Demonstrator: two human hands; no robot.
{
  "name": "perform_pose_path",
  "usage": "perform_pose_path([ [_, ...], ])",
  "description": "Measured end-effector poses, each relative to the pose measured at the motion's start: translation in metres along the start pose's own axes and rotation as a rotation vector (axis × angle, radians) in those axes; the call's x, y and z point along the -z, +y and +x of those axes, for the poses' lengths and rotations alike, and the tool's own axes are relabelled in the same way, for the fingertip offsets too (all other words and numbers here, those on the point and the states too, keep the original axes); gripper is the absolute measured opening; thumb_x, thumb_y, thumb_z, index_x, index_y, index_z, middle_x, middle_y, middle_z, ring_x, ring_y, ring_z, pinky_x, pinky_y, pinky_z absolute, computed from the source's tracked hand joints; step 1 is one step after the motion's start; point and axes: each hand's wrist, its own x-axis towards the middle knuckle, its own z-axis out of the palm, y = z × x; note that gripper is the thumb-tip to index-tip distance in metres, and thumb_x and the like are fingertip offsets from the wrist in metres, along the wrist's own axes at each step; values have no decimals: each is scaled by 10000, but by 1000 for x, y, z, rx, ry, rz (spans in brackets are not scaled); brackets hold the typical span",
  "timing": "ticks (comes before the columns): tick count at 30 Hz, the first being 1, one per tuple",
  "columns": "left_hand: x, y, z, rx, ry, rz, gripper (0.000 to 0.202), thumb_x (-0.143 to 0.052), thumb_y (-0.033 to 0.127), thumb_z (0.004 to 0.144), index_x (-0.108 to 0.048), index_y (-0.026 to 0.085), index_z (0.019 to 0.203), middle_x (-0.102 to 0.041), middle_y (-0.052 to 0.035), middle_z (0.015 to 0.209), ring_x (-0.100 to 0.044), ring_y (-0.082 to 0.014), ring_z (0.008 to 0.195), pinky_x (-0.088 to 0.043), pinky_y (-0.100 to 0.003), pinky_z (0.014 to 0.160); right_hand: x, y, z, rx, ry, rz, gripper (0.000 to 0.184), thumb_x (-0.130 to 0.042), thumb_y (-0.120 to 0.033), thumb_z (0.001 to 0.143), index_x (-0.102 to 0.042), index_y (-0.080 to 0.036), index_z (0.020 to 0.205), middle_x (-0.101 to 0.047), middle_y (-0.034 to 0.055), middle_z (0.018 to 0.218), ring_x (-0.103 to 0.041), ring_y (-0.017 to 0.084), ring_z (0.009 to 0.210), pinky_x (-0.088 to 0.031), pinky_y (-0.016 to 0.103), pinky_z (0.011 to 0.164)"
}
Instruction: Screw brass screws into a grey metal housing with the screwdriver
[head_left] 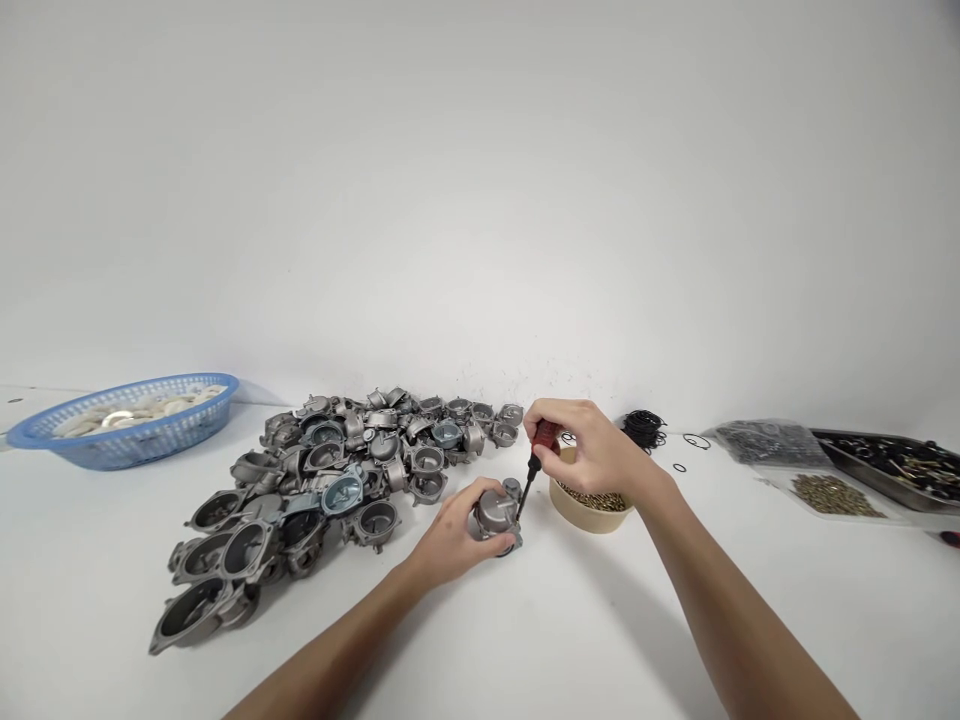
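My left hand (457, 540) is wrapped round a grey cast metal housing (495, 512), holding it on the white table. In my right hand (589, 445) is a screwdriver (534, 465) with a red and black handle. Its shaft slants down to the right side of the housing, where the tip meets the rim; the exact contact spot is too small to tell. Just behind and right of the housing stands a tan round bowl (591, 517) with small brass-coloured parts in it, partly hidden by my right hand.
A pile of metal housings (375, 520) spreads to the left. Farther left sits a blue basket (142, 440) of pale rings. Black rubber rings (643, 430), a clear bag (769, 443), small brass parts (832, 495) and a metal tray (874, 470) lie on the right. A white wall rises behind.
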Motion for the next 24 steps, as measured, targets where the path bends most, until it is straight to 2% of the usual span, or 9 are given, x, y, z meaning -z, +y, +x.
perform_pose_path([
  [14, -1, 1, 0, 3, -6, -6, 413, -744, 266, 796, -540, 261, 1155, -634, -4, 1098, -592, -198, 970, -435, -299, 882, 2, -2, 2, -68, -3, -80, 181, -528, -81, 818, -528, -238, 907, -567, -44, 716, -488, 114, 611, -396, 263, 584],
  [16, -1, 0, 0, 5, -4, 4, 414, -745, 276, 797, -539, 260, 1155, -634, -9, 1092, -592, -201, 963, -439, -309, 882, 3, -3, 1, -49, -30, -28, 210, -527, -93, 838, -558, -245, 979, -624, -18, 806, -544, 131, 673, -445, 282, 635],
  [19, -1, -2, -1, 7, -10, 7, 416, -740, 298, 802, -536, 252, 1162, -631, -22, 1107, -595, -207, 958, -456, -330, 884, 0, -3, 1, -28, -70, 146, 361, -515, -108, 873, -556, -270, 1193, -677, 36, 1014, -635, 162, 819, -526, 321, 728],
  [21, -1, -1, -1, 9, -17, -1, 422, -723, 307, 819, -525, 248, 1188, -626, -32, 1132, -597, -215, 983, -470, -350, 903, -4, -2, 3, -39, -53, 216, 384, -562, -162, 895, -555, -277, 1261, -694, 35, 991, -664, 166, 819, -563, 335, 746],
  [24, 0, 0, -3, -9, -51, 2, 505, -678, 306, 864, -482, 261, 1327, -585, -69, 1264, -570, -250, 1123, -468, -386, 974, -10, 0, 5, -37, -6, 207, 373, -668, -253, 878, -624, -278, 1247, -718, 18, 917, -685, 170, 808, -591, 357, 794],
])
